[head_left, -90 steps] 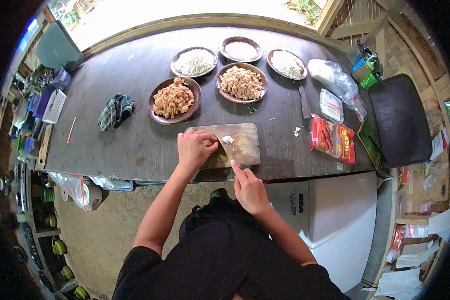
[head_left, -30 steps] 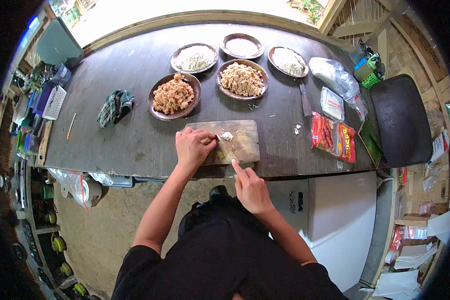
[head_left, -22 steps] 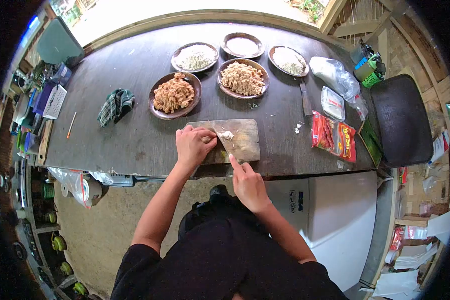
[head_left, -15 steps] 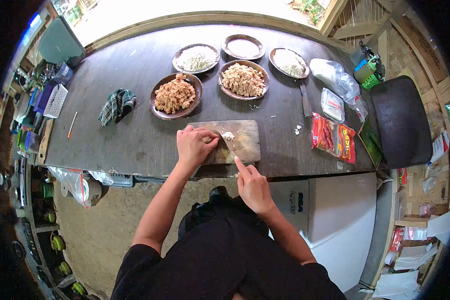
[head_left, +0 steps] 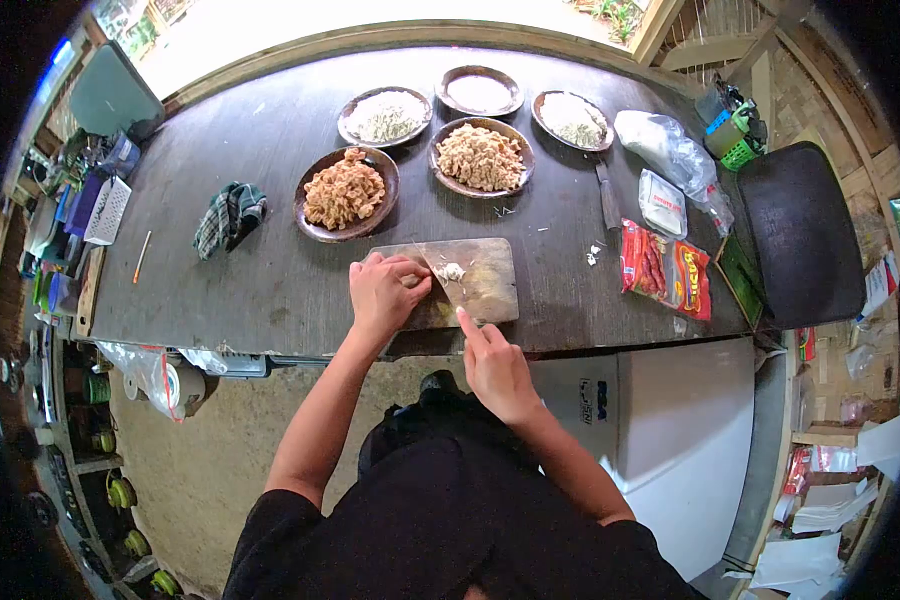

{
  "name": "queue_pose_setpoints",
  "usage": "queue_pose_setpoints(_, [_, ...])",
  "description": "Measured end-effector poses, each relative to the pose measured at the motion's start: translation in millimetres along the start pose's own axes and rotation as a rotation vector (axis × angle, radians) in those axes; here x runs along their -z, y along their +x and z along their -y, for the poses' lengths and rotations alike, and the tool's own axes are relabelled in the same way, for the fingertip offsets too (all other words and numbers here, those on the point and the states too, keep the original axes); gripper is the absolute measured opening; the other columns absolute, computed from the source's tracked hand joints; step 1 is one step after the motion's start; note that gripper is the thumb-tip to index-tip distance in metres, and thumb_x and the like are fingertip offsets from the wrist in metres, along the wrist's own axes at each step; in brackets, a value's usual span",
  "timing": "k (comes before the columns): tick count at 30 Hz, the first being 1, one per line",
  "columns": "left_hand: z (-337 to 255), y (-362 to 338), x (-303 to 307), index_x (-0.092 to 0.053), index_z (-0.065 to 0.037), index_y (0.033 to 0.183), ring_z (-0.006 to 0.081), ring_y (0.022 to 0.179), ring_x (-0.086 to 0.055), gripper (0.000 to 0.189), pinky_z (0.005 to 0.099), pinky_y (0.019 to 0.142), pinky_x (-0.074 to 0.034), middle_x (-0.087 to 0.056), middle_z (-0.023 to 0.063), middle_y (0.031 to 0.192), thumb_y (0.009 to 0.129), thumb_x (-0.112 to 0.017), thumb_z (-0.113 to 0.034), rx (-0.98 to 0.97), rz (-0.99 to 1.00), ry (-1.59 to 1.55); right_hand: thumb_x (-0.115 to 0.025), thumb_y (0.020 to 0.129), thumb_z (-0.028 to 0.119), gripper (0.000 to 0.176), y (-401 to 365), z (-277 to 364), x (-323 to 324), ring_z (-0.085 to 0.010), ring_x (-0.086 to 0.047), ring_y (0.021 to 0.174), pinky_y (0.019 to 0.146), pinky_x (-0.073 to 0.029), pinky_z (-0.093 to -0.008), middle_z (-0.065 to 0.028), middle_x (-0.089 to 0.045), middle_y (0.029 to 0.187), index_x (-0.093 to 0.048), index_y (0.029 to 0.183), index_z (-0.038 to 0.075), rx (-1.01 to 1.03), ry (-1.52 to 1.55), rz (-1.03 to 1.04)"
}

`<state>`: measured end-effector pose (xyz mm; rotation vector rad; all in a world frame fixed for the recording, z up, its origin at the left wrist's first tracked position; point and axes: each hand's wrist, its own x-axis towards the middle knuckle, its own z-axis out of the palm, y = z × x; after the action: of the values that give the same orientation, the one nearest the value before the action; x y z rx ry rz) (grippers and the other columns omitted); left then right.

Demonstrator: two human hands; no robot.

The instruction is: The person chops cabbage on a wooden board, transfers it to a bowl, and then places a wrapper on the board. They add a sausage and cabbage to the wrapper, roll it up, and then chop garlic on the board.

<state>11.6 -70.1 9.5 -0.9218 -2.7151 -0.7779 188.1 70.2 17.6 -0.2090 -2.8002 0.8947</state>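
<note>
A wooden cutting board [head_left: 490, 265] lies at the near edge of the dark table [head_left: 270, 270]. On it sits a small pale heap of chopped garlic [head_left: 452, 271]. My left hand [head_left: 382, 291] rests curled on the board's left part, fingertips beside the heap. My right hand [head_left: 492, 368] grips a knife [head_left: 448, 288], forefinger stretched along its back, the blade slanting up to the heap. The handle is hidden in my fist.
Beyond the board stand two brown plates of fried crackers [head_left: 346, 192] [head_left: 481, 156] and three dishes of pale food [head_left: 386, 115]. A checked cloth [head_left: 228, 216] lies left, a red snack packet [head_left: 666, 279] and plastic bags [head_left: 670, 155] right, another knife [head_left: 606, 198] between. A black chair [head_left: 800, 235] stands right.
My right hand rocks back and forth by small amounts with the knife over the garlic heap. My left hand stays on the board. The view has shifted slightly.
</note>
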Motion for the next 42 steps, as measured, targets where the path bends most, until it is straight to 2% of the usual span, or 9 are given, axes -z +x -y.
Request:
queue_pose_setpoints(5, [-2.2, 1.1, 3.1, -0.082, -0.020, 0.081, 0.0199, 0.083, -0.063, 0.015, 0.0371, 0.076, -0.041, -0.077, -0.0049, 0.088, 0.080, -0.082, -0.036, 0.038, 0.016, -0.012, -0.062, 0.095, 0.005, 0.051, -5.8, -4.5, 8.2, -0.0407, -0.065, 0.073, 0.064, -0.052, -0.0506, -0.0170, -0.061, 0.085, -0.056, 0.145, 0.010, -0.027, 0.039, -0.023])
queue_pose_setpoints(7, [2.2, 1.5, 0.6, -0.083, -0.024, 0.083, 0.0202, 0.085, -0.061, 0.016, 0.0390, 0.078, -0.039, -0.076, -0.0055, 0.088, 0.080, -0.079, -0.039, 0.075, 0.079, -0.048, -0.062, 0.094, 0.005, 0.052, -8.2, -4.5, 12.9, -0.0405, -0.065, 0.073, 0.064, -0.052, -0.0503, -0.0168, -0.060, 0.085, -0.056, 0.145, 0.011, -0.021, 0.056, -0.030])
queue_pose_setpoints(13, [6.3, 0.5, -6.3, -0.082, -0.023, 0.083, 0.0215, 0.084, -0.062, 0.015, 0.0392, 0.077, -0.040, -0.075, -0.0045, 0.086, 0.078, -0.079, -0.036, 0.019, -0.003, -0.049, -0.062, 0.093, 0.004, 0.053, -11.3, -0.1, 11.4, -0.0402, -0.065, 0.073, 0.064, -0.052, -0.0501, -0.0169, -0.060, 0.086, -0.056, 0.146, 0.010, 0.001, 0.052, 0.001])
queue_pose_setpoints(24, [2.1, -1.7, -3.9, -0.082, -0.022, 0.083, 0.0215, 0.083, -0.062, 0.014, 0.0389, 0.078, -0.040, -0.075, -0.0046, 0.086, 0.079, -0.078, -0.035, 0.012, -0.012, -0.056, -0.062, 0.095, 0.005, 0.052, -1.7, -3.1, 6.1, -0.0422, -0.065, 0.074, 0.065, -0.053, -0.0508, -0.0176, -0.060, 0.087, -0.055, 0.146, 0.010, 0.002, 0.027, -0.006])
queue_pose_setpoints(30, [-1.2, -1.5, 0.4, -0.082, -0.022, 0.083, 0.0205, 0.084, -0.061, 0.014, 0.0385, 0.078, -0.040, -0.075, -0.0058, 0.087, 0.078, -0.079, -0.034, 0.015, -0.014, -0.043, -0.064, 0.094, 0.004, 0.054, -10.4, -5.2, 7.3, -0.0400, -0.064, 0.074, 0.066, -0.052, -0.0496, -0.0165, -0.059, 0.086, -0.055, 0.146, 0.011, -0.029, 0.044, -0.009])
queue_pose_setpoints(36, [2.6, -1.0, -3.9, -0.082, -0.021, 0.082, 0.0207, 0.084, -0.060, 0.014, 0.0383, 0.078, -0.040, -0.075, -0.0056, 0.087, 0.078, -0.080, -0.034, 0.013, -0.026, -0.033, -0.061, 0.096, 0.007, 0.054, -9.6, 0.4, 6.6, -0.0388, -0.066, 0.069, 0.063, -0.055, -0.0497, -0.0161, -0.060, 0.086, -0.052, 0.149, 0.010, 0.039, 0.054, -0.020])
queue_pose_setpoints(42, [0.6, -0.3, -2.1, -0.082, -0.020, 0.082, 0.0208, 0.084, -0.061, 0.014, 0.0387, 0.078, -0.040, -0.075, -0.0051, 0.087, 0.077, -0.080, -0.034, 0.017, -0.014, -0.037, -0.061, 0.096, 0.006, 0.051, -1.7, 2.8, 1.7, -0.0417, -0.066, 0.073, 0.065, -0.054, -0.0509, -0.0166, -0.061, 0.089, -0.054, 0.146, 0.010, 0.003, -0.017, 0.012])
